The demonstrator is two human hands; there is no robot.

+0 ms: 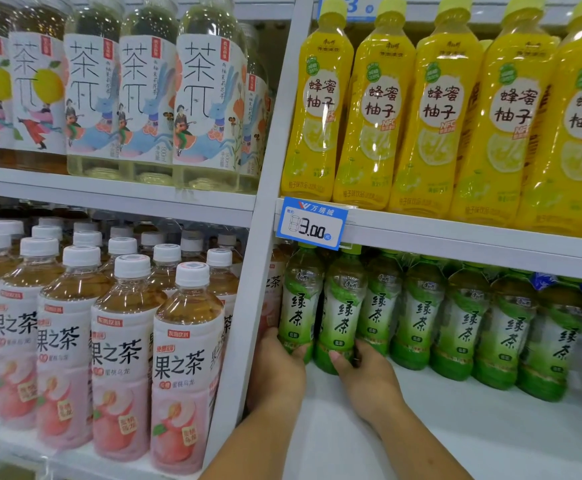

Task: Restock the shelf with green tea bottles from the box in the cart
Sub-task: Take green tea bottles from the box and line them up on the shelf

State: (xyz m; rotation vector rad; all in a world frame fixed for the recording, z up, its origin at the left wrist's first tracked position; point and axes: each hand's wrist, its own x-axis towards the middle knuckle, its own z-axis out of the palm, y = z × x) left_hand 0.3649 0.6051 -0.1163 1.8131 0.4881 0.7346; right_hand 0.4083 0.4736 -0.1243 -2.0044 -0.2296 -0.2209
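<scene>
Head view: left hand [277,372] wraps base of green tea bottle 1 [298,306], thumb across front, fingers behind. Right hand [365,379] likewise on green tea bottle 2 [340,313].

Risk: bottle 1 tight against shelf upright [248,323]; shove may topple neighbours.

Room: bare shelf [490,427] in front; low price rail [456,240] overhead. Box, cart unseen.

Head view: close, facing shelf [421,427] front, tilted slightly down.
</scene>
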